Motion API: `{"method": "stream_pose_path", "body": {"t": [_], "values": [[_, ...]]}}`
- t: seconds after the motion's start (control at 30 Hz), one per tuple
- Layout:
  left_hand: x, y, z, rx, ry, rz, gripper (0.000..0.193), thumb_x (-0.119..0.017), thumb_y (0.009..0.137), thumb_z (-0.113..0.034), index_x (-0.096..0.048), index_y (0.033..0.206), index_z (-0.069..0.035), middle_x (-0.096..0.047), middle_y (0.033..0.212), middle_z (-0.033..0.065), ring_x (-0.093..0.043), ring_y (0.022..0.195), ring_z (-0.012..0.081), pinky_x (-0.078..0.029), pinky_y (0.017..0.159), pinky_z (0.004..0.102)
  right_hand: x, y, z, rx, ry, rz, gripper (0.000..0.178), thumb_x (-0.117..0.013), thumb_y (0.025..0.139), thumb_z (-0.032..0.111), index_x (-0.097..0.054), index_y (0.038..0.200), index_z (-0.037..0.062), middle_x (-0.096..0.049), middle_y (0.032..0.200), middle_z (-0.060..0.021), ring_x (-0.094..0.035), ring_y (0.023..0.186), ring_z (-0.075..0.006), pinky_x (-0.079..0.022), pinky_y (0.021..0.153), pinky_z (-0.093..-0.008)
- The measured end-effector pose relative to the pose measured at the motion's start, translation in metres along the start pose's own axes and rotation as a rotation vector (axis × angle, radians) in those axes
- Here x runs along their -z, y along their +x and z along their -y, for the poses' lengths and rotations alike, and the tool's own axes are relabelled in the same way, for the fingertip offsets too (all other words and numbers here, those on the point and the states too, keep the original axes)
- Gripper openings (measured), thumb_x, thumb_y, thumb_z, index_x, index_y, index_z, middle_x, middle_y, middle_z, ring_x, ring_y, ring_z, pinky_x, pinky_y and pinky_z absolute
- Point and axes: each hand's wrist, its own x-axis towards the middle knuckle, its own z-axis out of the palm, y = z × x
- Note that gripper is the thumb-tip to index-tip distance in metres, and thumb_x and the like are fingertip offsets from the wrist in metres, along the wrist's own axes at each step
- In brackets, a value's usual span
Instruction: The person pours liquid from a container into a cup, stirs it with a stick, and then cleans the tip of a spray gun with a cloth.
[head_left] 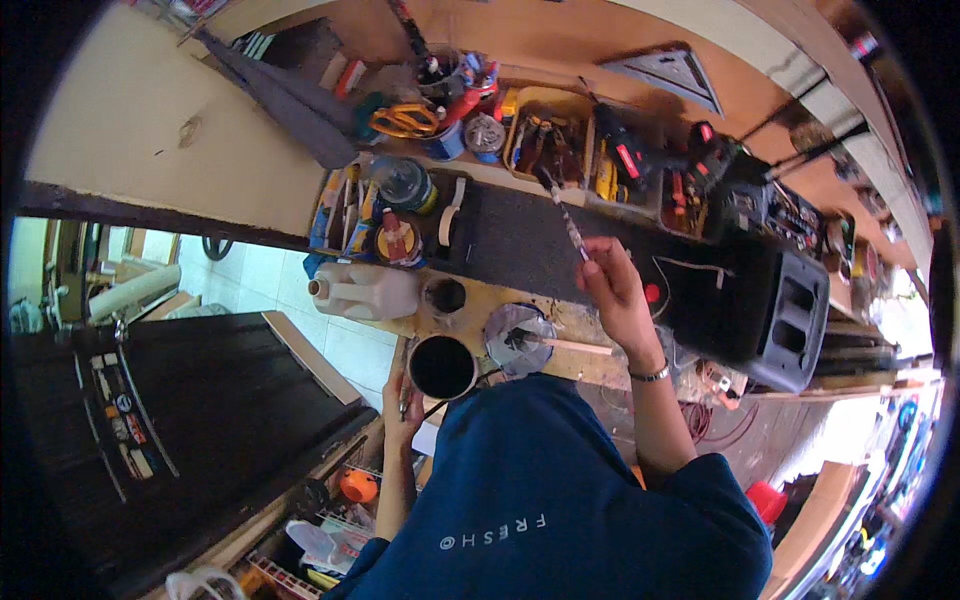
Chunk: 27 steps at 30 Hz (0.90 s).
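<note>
My right hand (612, 290) is raised over the workbench and pinches a thin stick-like brush (566, 215) whose tip points away toward a yellow tool tray (575, 100). My left hand (398, 405) rests at the bench's near edge, closed around a slim grey tool (405, 365), right beside a black round tin (442, 367). Next to the tin stands a foil-lined cup (518, 338) with a wooden-handled brush (575, 346) lying in it. A small dark jar (445, 297) sits just behind the tin.
A white plastic jug (365, 291) lies at the bench's left end. A black mat (520, 240) covers the middle, with a black box-shaped appliance (790, 310) on the right. Orange scissors (405, 120), a power drill (640, 152) and bottles crowd the back. A black panel (200, 400) stands lower left.
</note>
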Motion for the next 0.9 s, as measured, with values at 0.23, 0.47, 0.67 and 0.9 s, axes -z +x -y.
{"method": "stream_pose_path", "body": {"t": [0.23, 0.47, 0.67, 0.9], "values": [[-0.002, 0.033, 0.006, -0.073, 0.100, 0.317, 0.019, -0.061, 0.093, -0.011, -0.061, 0.108, 0.000, -0.066, 0.092, 0.0210, -0.066, 0.085, 0.0376, -0.050, 0.074, 0.0393, -0.025, -0.112, 0.031, -0.025, -0.316, -0.178, 0.019, -0.049, 0.102, 0.003, -0.053, 0.121, 0.0020, -0.054, 0.083, -0.0008, -0.050, 0.077, -0.0080, -0.043, 0.072, -0.0238], [-0.023, 0.038, 0.016, -0.169, -0.038, 0.439, 0.022, -0.062, 0.095, -0.016, -0.060, 0.109, 0.000, -0.065, 0.090, 0.0239, -0.065, 0.084, 0.0433, -0.049, 0.073, 0.0416, -0.052, -0.192, 0.082, 0.080, -1.143, -0.171, 0.035, -0.062, 0.085, 0.001, -0.064, 0.119, 0.0079, -0.059, 0.085, -0.0075, -0.061, 0.075, -0.0204, -0.051, 0.065, -0.0338], [-0.039, 0.035, -0.004, -0.315, 0.081, 0.535, 0.021, -0.064, 0.090, -0.016, -0.055, 0.101, 0.000, -0.061, 0.089, 0.0245, -0.060, 0.084, 0.0457, -0.048, 0.069, 0.0448, -0.069, -0.196, 0.101, 0.172, -1.623, 0.161, 0.037, -0.062, 0.081, 0.018, -0.065, 0.116, 0.0083, -0.056, 0.084, -0.0032, -0.061, 0.077, -0.0179, -0.054, 0.061, -0.0295], [-0.068, 0.014, -0.014, -0.324, 0.199, 0.529, 0.023, -0.064, 0.087, -0.014, -0.055, 0.104, -0.002, -0.061, 0.090, 0.0241, -0.060, 0.086, 0.0478, -0.048, 0.070, 0.0485, -0.050, -0.186, 0.063, 0.203, -1.706, 0.313, 0.029, -0.061, 0.083, 0.015, -0.065, 0.108, 0.0026, -0.061, 0.086, -0.0075, -0.064, 0.076, -0.0203, -0.055, 0.059, -0.0318]]}}
